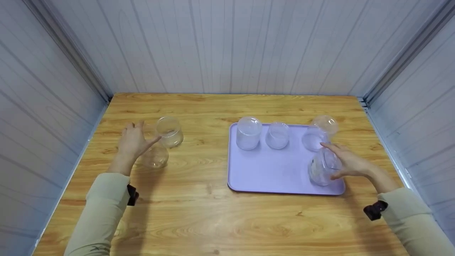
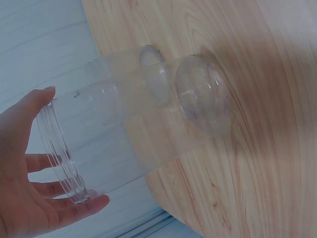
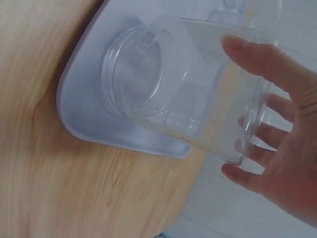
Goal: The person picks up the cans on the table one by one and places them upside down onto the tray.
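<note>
In the head view, my left hand (image 1: 132, 142) is at the top of a tall clear jar (image 1: 155, 157) on the left of the wooden table. The left wrist view shows thumb and fingers round the threaded neck of this jar (image 2: 129, 134). Close beside it is a second clear jar (image 1: 170, 132). My right hand (image 1: 350, 163) grips a clear jar (image 1: 321, 170) at the right front of the purple tray (image 1: 273, 174). In the right wrist view this jar (image 3: 193, 84) is upside down, threaded mouth toward the tray, fingers round its base.
On the tray's back part stand a tall clear jar (image 1: 249, 133), a shorter one (image 1: 278, 136) and another clear jar (image 1: 314, 138) near the right hand. Ribbed pale walls (image 1: 227, 46) border the table (image 1: 199, 209) at the back and both sides.
</note>
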Tool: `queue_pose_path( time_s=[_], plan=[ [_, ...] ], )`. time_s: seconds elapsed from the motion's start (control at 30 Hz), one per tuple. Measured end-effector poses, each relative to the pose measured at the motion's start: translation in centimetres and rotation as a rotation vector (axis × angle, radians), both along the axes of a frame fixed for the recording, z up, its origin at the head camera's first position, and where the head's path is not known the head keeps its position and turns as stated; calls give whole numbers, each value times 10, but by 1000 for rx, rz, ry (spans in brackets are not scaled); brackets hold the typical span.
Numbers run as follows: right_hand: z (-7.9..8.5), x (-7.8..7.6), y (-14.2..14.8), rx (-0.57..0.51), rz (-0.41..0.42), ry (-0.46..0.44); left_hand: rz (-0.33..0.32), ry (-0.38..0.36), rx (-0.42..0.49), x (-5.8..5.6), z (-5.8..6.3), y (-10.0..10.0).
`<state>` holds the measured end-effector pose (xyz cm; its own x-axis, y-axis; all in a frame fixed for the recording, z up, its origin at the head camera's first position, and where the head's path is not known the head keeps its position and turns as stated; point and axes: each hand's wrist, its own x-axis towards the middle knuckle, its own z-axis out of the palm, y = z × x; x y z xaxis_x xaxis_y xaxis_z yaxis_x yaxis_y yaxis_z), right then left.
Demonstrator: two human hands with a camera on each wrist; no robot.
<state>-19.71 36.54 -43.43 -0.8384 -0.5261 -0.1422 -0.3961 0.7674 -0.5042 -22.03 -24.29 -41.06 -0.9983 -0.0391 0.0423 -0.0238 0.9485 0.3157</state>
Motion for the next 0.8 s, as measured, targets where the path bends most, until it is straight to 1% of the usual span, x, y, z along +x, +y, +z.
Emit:
queue_pose_path(
  time_s=[0.13, 0.37, 0.53, 0.63, 0.8],
  plan=[
    [3, 1, -1, 12, -7, -1, 11, 39, -12, 0, 1, 0],
    [14, 2, -2, 9, -3, 6, 52, 73, -9, 6, 7, 2],
    [24, 2, -6, 5, 4, 16, 42, 128, -7, 10, 13, 4],
    [30, 1, -9, 0, 9, 41, 38, 141, -4, 13, 17, 6],
    [37, 2, -16, -23, -8, 64, 40, 156, 22, 19, 25, 11]
  ],
)
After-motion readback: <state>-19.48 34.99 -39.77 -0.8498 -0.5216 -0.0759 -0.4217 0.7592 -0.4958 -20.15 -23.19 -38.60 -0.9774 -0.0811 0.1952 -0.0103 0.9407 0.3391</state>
